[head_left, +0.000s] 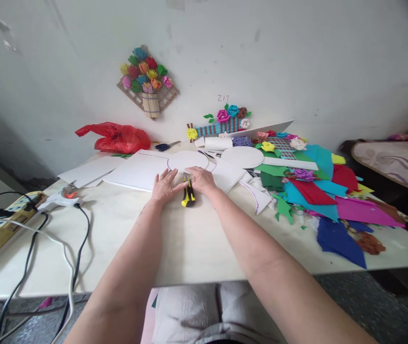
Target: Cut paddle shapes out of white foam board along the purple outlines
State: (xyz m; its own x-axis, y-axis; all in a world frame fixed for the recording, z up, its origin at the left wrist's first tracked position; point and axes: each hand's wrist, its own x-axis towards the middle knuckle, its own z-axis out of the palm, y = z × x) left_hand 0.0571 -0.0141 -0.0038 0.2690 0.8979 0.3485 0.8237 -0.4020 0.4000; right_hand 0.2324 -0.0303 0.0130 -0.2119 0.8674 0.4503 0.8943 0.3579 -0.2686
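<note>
The white disc point(188, 161) lies just ahead of my left hand point(166, 185) and right hand point(203, 180), the yellow-black cutter point(188, 195) between them. My left fingers spread apart near its edge; my right bunch there, pinching or not, I cannot tell.

Place: looked like a craft workroom
Wall point(297, 57): held a basket point(151, 105) of craft flowers point(143, 68)
Table point(200, 253): bore coloured sheets point(365, 211) and scissors point(166, 146)
</note>
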